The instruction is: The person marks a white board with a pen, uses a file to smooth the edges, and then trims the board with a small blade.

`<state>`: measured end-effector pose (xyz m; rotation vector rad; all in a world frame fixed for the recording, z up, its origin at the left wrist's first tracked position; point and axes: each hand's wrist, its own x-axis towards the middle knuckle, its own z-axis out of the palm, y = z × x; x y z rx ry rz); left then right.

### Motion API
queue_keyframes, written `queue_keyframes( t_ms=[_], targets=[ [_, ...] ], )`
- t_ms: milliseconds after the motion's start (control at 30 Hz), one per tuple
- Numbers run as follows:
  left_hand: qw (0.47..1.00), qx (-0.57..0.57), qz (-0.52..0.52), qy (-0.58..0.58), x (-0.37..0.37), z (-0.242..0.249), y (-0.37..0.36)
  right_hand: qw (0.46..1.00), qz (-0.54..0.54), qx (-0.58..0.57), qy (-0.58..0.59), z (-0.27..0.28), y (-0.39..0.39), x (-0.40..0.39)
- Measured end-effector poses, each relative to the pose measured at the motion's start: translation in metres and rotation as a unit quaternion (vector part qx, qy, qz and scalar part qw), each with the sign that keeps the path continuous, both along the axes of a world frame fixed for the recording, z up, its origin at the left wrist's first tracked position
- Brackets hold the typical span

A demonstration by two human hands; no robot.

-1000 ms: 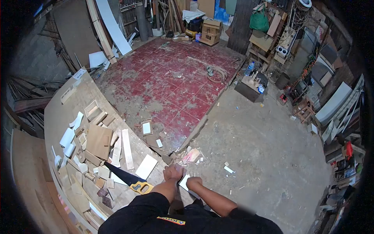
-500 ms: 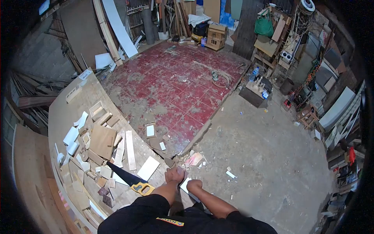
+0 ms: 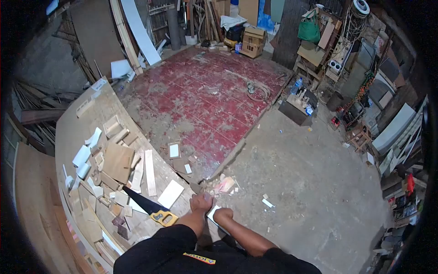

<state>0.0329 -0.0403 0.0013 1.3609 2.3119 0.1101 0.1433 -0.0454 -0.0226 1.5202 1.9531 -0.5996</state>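
Observation:
Close to my body, a narrow white board [image 3: 212,213] lies between my two hands, its lower part hidden by my right arm. My right hand [image 3: 223,215] is closed and presses against the board's right side, with the fingertips out of sight. My left hand [image 3: 201,202] is closed at the board's far left end; what it grips, if anything, is hidden. To the left, on the workbench [image 3: 104,106], rests a handsaw [image 3: 142,201] with a dark blade and yellow handle. A loose white panel [image 3: 170,194] lies just beyond the saw handle.
Wooden offcuts, white curled strips and a brown wooden panel [image 3: 117,163] crowd the bench. Red tiled floor [image 3: 205,100] stretches ahead, with grey concrete to the right bearing scattered scraps. A dark box [image 3: 294,112] with a bottle stands at right; a cardboard carton [image 3: 252,42] sits at the back.
The view has shifted slightly, so the bench and floor sit a little differently in frame. Both hands stay closed by the white board, with little visible movement.

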Motion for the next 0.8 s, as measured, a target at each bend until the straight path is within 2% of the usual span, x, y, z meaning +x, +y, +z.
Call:
queue_keyframes(
  t_ms=[67, 200, 233, 267, 333, 400, 433, 467, 567, 667, 800],
  targets=[
    [1.000, 0.023, 0.013, 0.011, -0.003, -0.001, 0.001, 0.998, 0.042, 0.000, 0.048, 0.097, -0.004, 0.008],
    [1.000, 0.004, -0.011, 0.022, -0.003, -0.009, 0.001, 0.999, 0.028, -0.018, 0.028, 0.041, -0.008, 0.022],
    [0.998, 0.060, -0.010, 0.028, -0.006, -0.023, 0.002, 0.998, 0.046, -0.012, 0.028, 0.037, -0.006, 0.018],
    [0.993, 0.111, -0.013, 0.033, -0.007, -0.037, -0.006, 0.999, 0.016, -0.022, 0.020, 0.022, -0.004, 0.012],
    [0.995, 0.095, 0.001, 0.026, -0.004, -0.029, -0.004, 0.999, 0.048, 0.002, 0.012, 0.020, -0.004, 0.009],
    [0.999, 0.041, -0.002, 0.016, -0.005, -0.024, -0.001, 0.997, 0.070, 0.011, 0.038, 0.077, -0.009, 0.012],
    [0.997, 0.071, 0.015, 0.008, -0.002, -0.021, -0.002, 0.997, 0.062, 0.005, 0.046, 0.086, -0.012, 0.015],
    [0.999, 0.042, 0.007, 0.017, -0.002, -0.014, 0.001, 0.996, 0.082, -0.004, 0.040, 0.107, -0.012, 0.018],
    [0.999, 0.033, 0.028, 0.005, -0.001, -0.002, 0.003, 0.990, 0.108, 0.019, 0.088, 0.133, -0.018, 0.047],
    [0.999, 0.029, 0.035, 0.010, 0.000, 0.001, 0.003, 0.992, 0.099, 0.003, 0.077, 0.136, -0.018, 0.070],
    [0.999, 0.026, 0.038, 0.014, 0.001, 0.002, 0.002, 0.988, 0.132, -0.007, 0.082, 0.169, -0.019, 0.093]
  ],
)
